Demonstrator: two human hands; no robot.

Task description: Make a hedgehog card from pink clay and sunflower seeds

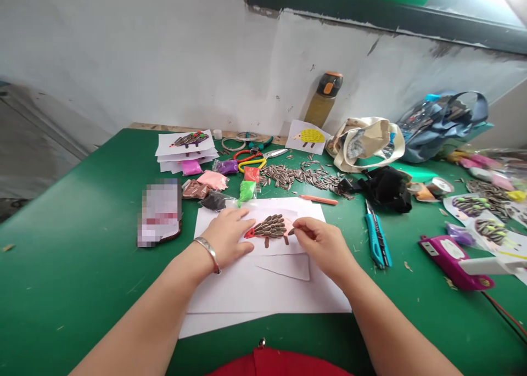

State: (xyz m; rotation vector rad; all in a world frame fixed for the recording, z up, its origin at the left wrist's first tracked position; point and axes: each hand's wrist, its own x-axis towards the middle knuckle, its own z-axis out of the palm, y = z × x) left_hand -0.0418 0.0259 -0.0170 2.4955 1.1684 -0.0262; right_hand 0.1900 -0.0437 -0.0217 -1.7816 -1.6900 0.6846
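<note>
A hedgehog picture [269, 226] made of striped sunflower seeds lies on white paper [239, 288] in front of me. Its head is red, its legs are brown, and a pink patch at its right end shows no seeds. My left hand [230, 234], with a silver bangle at the wrist, rests on the paper at the hedgehog's head, fingers spread. At the pink end, my right hand [319, 241] pinches a sunflower seed [291, 231] between thumb and forefinger. Beyond the paper lies a heap of loose sunflower seeds [284, 175].
Clay packets [212, 180], scissors [257, 159] and a phone-like blurred object [160, 214] lie to the left and back. An orange clay tool [319, 200] borders the paper. At right are a teal utility knife [376, 236], black cloth [387, 188] and a magenta device [453, 261]. A bottle [323, 99] stands behind.
</note>
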